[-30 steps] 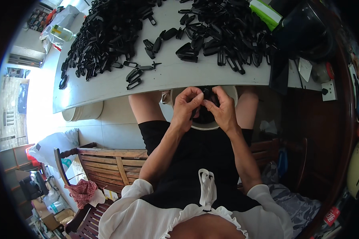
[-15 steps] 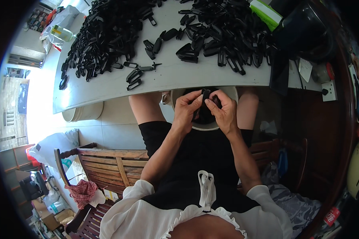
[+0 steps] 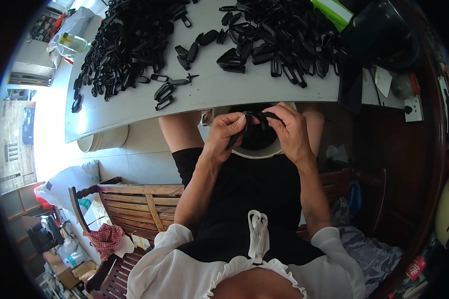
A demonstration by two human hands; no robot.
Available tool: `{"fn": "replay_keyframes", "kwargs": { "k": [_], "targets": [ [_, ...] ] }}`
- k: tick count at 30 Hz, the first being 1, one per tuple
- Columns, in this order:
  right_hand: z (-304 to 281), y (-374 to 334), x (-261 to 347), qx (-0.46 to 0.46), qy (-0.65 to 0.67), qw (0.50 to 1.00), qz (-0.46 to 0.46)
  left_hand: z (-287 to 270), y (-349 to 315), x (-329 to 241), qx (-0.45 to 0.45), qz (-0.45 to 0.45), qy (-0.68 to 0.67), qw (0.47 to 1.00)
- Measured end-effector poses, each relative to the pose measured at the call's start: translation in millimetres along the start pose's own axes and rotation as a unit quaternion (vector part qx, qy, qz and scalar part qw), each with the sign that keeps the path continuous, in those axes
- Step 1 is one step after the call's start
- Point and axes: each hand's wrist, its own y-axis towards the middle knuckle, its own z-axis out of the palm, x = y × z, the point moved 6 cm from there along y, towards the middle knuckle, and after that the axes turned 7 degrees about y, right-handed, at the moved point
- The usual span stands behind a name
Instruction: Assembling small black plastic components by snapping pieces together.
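Observation:
Above a pale bucket [image 3: 257, 155] between my knees, both hands work close together. My left hand [image 3: 225, 133] is closed on a black plastic part [image 3: 248, 121], thumb on top and fingers underneath. Pinched in my right hand [image 3: 291, 130] is a small dark piece [image 3: 271, 115], just right of the other part. Whether the two pieces touch is hard to tell. Dark contents lie inside the bucket, partly hidden by my hands and the table edge.
On the white table [image 3: 204, 102] stand a large left heap [image 3: 127, 45] and a right heap [image 3: 284, 42] of black plastic parts, with several loose ones between. A green box [image 3: 333, 14] and a dark container [image 3: 384, 37] stand at the back right. Behind me is a wooden bench [image 3: 134, 202].
My hands have moved apart; the right one has shifted right and turned, drawing its dark piece away from the left hand's part. The view has shifted slightly.

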Motion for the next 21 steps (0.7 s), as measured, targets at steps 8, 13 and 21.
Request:
{"fn": "replay_keyframes", "kwargs": {
  "k": [8, 13, 21],
  "targets": [
    [14.1, -0.4, 9.5, 0.026, -0.166, 0.985, -0.043, 5.9, -4.8, -0.8, -0.022, 0.021, 0.056, 0.998],
    [25.1, -0.7, 12.6, 0.073, -0.292, 0.952, -0.048, 2.2, -7.8, -3.5, -0.042, 0.050, 0.071, 0.995],
    [37.8, -14.4, 22.1, 0.140, -0.362, 0.916, -0.104, 8.4, -15.4, -1.7, -0.037, 0.019, 0.016, 0.999]
  ]
}}
